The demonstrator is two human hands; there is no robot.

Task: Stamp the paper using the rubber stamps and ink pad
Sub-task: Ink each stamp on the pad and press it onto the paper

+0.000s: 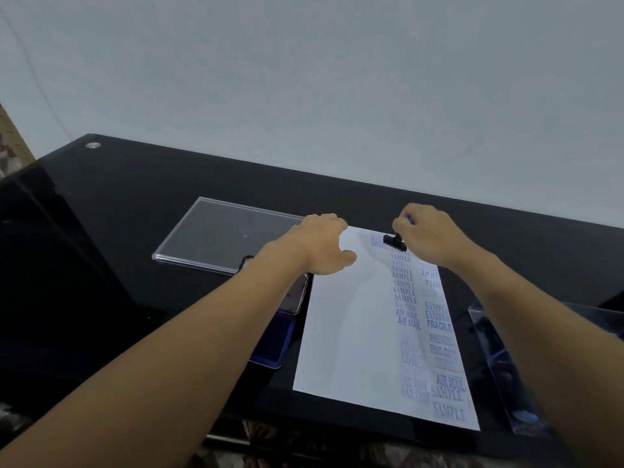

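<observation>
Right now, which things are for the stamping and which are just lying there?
For stamping: stamp, gripped by the right hand; paper, under the left hand; ink pad.
Just lying there: phone; clear tray; clear box.

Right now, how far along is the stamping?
Done: blue imprints fill two columns down the right side of the paper. In hand: the right hand grips a black stamp at the sheet's top; the left hand rests on its top-left corner. Left: the left half is blank.
</observation>
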